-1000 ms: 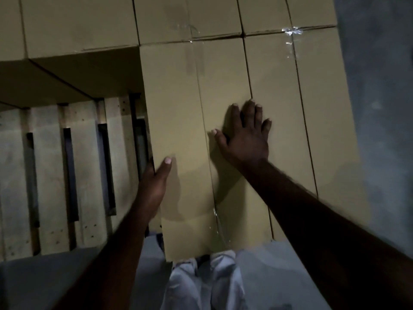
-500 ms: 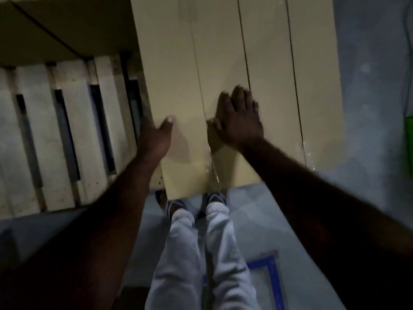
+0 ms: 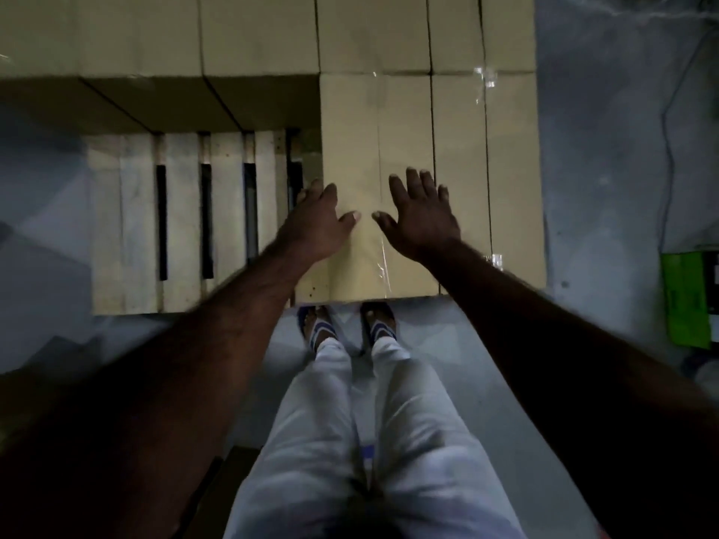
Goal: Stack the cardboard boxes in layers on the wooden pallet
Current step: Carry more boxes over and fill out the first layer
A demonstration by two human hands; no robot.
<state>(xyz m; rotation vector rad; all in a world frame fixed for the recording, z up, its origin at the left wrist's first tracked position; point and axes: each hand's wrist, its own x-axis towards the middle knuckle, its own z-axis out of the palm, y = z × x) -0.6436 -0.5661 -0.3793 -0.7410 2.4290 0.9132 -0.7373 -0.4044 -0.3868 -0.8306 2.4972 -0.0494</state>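
Fingers spread, holding nothing, left hand and right hand reach over the box; pallet lies left of it.

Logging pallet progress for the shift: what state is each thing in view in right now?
wooden pallet: partly loaded, front-left slats bare.
near box: taped shut, lying flat beside the bare slats.
neighbouring box: taped shut, flush against its right side.
back row of boxes: closed, side by side.
left hand: open, at the near box's left edge.
right hand: open, fingers spread over the near box.
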